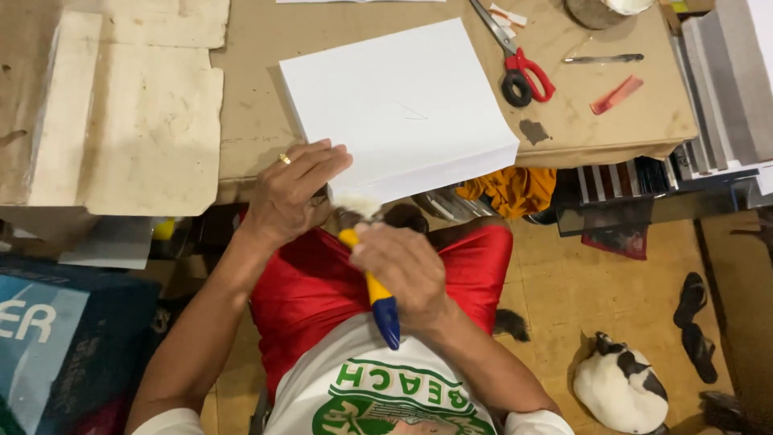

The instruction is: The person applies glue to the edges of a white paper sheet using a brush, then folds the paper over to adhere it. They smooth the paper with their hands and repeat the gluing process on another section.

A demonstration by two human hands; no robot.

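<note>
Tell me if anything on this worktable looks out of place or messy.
The white board lies skewed, its near corner past the table edge, steadied by the left hand. The right hand holds a brush there. A dark smear marks the tabletop nearby.
</note>
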